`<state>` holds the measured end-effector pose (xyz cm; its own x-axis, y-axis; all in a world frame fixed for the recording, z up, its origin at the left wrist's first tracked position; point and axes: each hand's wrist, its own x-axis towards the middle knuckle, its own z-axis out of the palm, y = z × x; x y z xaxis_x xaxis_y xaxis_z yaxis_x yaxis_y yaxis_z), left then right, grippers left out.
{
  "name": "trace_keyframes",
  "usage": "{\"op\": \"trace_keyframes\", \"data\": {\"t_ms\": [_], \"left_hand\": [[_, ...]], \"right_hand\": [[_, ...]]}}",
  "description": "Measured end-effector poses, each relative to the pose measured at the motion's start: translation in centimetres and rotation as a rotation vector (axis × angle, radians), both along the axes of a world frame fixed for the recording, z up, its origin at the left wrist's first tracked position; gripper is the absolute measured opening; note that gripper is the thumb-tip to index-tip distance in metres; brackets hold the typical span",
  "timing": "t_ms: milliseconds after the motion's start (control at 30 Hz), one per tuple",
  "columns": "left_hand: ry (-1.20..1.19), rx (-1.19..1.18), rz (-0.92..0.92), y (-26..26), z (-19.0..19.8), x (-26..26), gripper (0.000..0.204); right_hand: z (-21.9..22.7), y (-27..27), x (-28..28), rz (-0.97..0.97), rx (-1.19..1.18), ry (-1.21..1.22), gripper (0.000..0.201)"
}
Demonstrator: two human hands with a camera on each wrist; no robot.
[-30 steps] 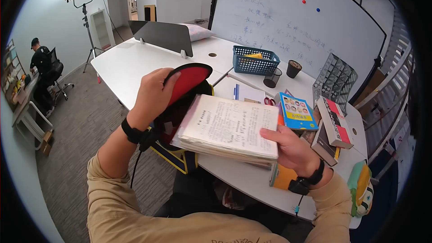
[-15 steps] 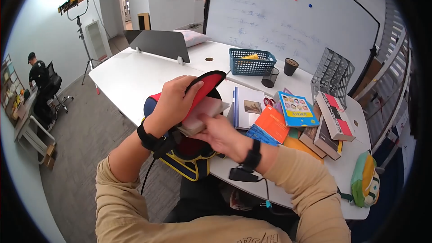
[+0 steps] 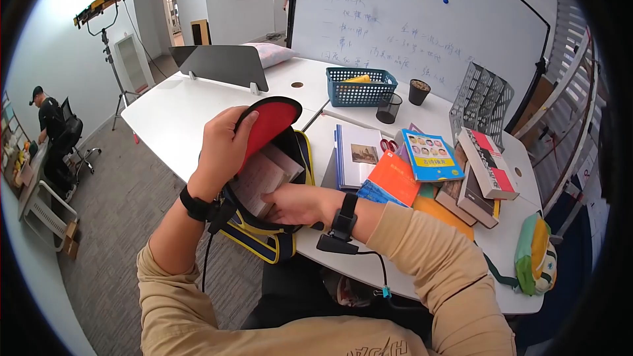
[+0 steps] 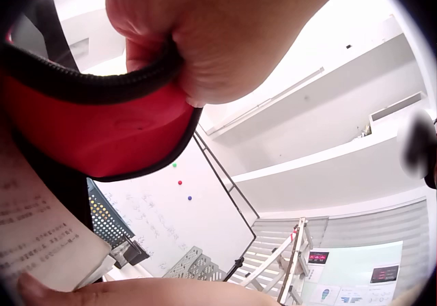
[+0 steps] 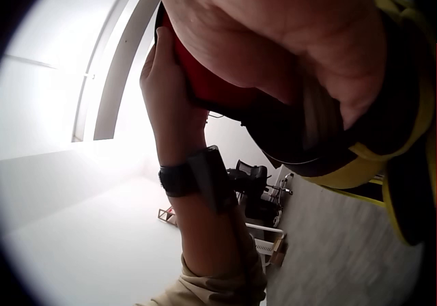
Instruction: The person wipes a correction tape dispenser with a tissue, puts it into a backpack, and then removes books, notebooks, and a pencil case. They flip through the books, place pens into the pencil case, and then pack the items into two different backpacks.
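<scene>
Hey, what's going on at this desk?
Someone is putting printed papers into a yellow-trimmed bag. Their left hand holds up the bag's red-lined flap, while the right hand is at the opening, against the papers, which are already partly inside. Beside the bag, several books lie on the white table.

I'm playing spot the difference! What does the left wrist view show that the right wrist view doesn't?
Only the left wrist view: the whiteboard with coloured magnets, the basket with holes, and printed words on a page.

Only the right wrist view: grey floor and the bag's yellow trim.

Both: the left hand, the right hand and the red flap.
</scene>
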<state>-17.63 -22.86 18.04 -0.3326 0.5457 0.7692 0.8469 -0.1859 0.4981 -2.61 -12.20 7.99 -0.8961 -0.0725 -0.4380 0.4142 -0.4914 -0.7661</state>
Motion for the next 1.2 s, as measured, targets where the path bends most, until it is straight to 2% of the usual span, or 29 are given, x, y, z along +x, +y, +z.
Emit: {"op": "trace_keyframes", "data": {"t_ms": [67, 167, 200, 300, 400, 500, 667, 700, 800, 933, 1033, 1100, 1133, 1167, 1200], "left_hand": [[0.010, 0.013, 0.006, -0.1, 0.1, -0.2, 0.022], [0.020, 0.018, 0.019, -0.4, 0.1, -0.7, 0.022], [0.012, 0.006, 0.020, -0.7, 0.3, -0.7, 0.022], [0.005, 0.001, 0.027, -1.3, 0.6, -0.7, 0.022], [0.023, 0.025, 0.029, -1.5, 0.4, -1.1, 0.021], [0.036, 0.017, 0.025, -1.7, 0.4, -1.0, 0.020], [0.104, 0.014, 0.033, -1.7, 0.9, -0.4, 0.018], [0.136, 0.009, 0.043, -1.9, 1.2, -0.2, 0.017], [0.165, -0.031, 0.042, -2.6, 1.7, 1.0, 0.017], [0.142, -0.084, -0.033, -3.4, 1.7, 3.3, 0.017], [0.157, -0.162, -0.080, -3.3, 0.4, 4.4, 0.016], [0.169, -0.315, -0.107, -3.7, -0.4, 5.8, 0.025], [0.221, -0.409, -0.109, -3.9, -1.2, 6.4, 0.037], [0.275, -0.502, -0.106, -4.1, -2.2, 7.0, 0.050], [0.296, -0.517, -0.125, -4.1, -3.7, 7.2, 0.063]], "right_hand": [[-1.7, 0.8, -0.3, 0.027, 0.047, 0.068, 0.062], [-3.3, 0.7, -0.8, -0.405, 0.285, -0.055, 0.084], [-3.6, 0.4, -1.5, -0.657, 0.403, -0.117, 0.101], [-4.0, 0.3, -0.9, -0.717, 0.634, -0.155, 0.079], [-2.4, 0.1, 1.1, -0.531, 0.836, -0.166, 0.100], [-0.1, -0.1, 1.6, -0.498, 0.881, -0.217, 0.085], [-0.2, 2.9, 1.7, -0.018, 1.580, -0.109, 0.044], [-0.5, 3.4, 1.8, 0.073, 1.733, -0.047, 0.039], [-1.2, 4.2, 2.1, 0.286, 1.987, 0.020, 0.031], [-1.7, 3.4, 2.5, 0.128, 2.098, 0.121, 0.017], [-1.8, 3.6, 2.2, 0.007, 2.215, 0.500, 0.017], [0.6, 3.4, 2.2, 0.003, 1.926, 0.309, 0.023], [2.8, 3.4, 3.8, 0.114, 1.971, 0.419, 0.030], [2.2, 3.6, 4.7, -0.266, 1.586, 0.586, 0.029], [4.2, 3.7, 6.3, -0.238, 1.583, 0.397, 0.028]]}}
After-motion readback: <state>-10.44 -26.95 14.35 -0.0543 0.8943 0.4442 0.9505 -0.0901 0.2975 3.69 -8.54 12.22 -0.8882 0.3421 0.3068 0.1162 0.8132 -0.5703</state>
